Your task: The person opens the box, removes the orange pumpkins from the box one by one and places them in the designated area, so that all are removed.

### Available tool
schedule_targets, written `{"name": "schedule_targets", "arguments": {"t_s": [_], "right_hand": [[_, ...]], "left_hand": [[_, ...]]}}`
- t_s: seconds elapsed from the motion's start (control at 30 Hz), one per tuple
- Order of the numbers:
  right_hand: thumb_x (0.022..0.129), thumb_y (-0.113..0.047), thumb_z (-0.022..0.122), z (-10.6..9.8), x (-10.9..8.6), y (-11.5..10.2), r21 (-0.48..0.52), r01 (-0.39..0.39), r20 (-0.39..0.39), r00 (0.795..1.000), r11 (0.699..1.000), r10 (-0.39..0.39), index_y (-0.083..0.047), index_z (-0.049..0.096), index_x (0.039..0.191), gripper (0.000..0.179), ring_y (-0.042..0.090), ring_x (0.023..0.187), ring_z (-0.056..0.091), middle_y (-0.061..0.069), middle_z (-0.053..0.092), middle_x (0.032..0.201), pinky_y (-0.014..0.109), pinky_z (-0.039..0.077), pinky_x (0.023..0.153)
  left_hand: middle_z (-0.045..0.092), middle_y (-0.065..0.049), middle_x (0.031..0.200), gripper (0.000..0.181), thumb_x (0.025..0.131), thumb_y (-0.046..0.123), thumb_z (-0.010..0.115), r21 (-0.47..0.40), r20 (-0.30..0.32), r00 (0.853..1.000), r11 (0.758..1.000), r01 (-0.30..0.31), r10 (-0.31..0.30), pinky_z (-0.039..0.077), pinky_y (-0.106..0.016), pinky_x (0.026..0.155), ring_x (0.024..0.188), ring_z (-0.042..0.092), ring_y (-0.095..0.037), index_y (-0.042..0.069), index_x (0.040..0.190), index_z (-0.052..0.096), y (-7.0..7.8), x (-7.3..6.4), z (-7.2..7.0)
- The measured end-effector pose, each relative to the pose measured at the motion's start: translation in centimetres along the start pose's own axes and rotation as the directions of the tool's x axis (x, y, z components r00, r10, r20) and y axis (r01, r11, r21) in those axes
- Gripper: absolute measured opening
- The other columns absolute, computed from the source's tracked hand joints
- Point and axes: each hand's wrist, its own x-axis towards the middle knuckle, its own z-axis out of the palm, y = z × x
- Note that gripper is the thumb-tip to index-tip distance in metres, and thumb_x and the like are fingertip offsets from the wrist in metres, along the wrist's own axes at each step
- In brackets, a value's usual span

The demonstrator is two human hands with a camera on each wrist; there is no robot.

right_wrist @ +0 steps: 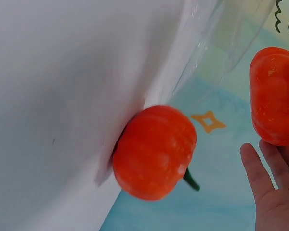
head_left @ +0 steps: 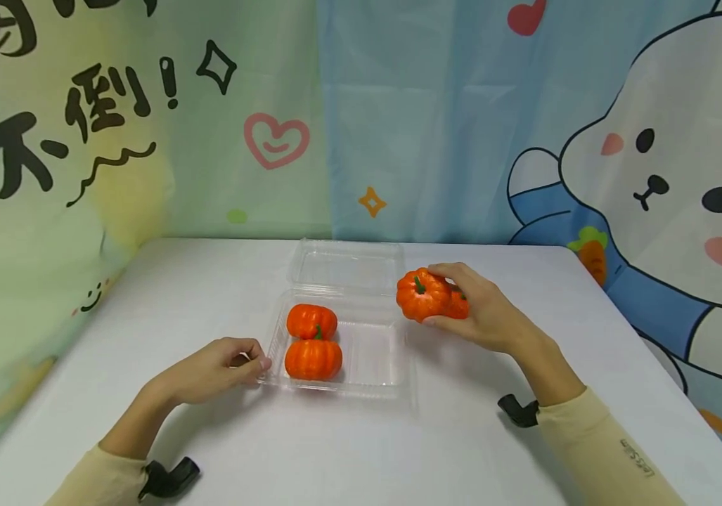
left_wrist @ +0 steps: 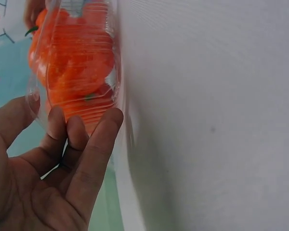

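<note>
My right hand [head_left: 484, 313] grips a small orange toy pumpkin [head_left: 420, 295] with a green stem, held above the table right of a clear plastic container [head_left: 370, 351]. Partly hidden behind it, another pumpkin [head_left: 459, 303] shows; the right wrist view has this pumpkin [right_wrist: 154, 154] resting on the table, apart from the gripped pumpkin [right_wrist: 274, 96]. In the container's left half sit two more, a rear pumpkin [head_left: 311, 322] and a front pumpkin [head_left: 313, 360]. My left hand [head_left: 221, 369] pinches the container's left front edge between thumb and fingers, close up in the left wrist view.
The container's hinged lid [head_left: 348, 266] lies folded back toward the far edge of the white table [head_left: 335, 450]. Behind the table hangs a printed curtain [head_left: 411, 126] with a cartoon bear. Black wrist mounts [head_left: 171, 479] sit at both sleeves.
</note>
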Motion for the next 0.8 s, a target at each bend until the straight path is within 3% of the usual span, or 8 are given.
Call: {"name": "schedule_targets", "arguments": {"t_s": [0.5, 0.8], "right_hand": [[0.079, -0.013, 0.091, -2.2, -1.3, 1.4, -0.030, -0.077, -0.022, 0.997, 0.997, 0.077, -0.008, 0.048, 0.146, 0.080, 0.030, 0.132, 0.054, 0.010, 0.052, 0.144, 0.049, 0.053, 0.097], [0.076, -0.009, 0.092, -3.2, -2.3, 2.0, -0.056, -0.080, -0.045, 0.996, 0.995, 0.077, -0.007, 0.047, 0.146, 0.084, 0.031, 0.131, 0.054, 0.011, 0.052, 0.144, 0.048, 0.053, 0.094]], "left_hand": [[0.066, -0.005, 0.089, 0.020, 0.105, 0.026, 0.061, -0.044, -0.011, 1.000, 0.999, -0.010, 0.010, 0.057, -0.027, 0.080, 0.084, 0.067, -0.017, 0.008, 0.096, 0.064, -0.2, 0.0, 0.2], [0.065, -0.008, 0.090, 0.021, 0.105, 0.025, 0.061, -0.075, 0.000, 1.000, 0.997, 0.005, -0.005, 0.059, -0.030, 0.084, 0.087, 0.067, -0.019, 0.006, 0.095, 0.063, 0.1, -0.1, 0.2]]}}
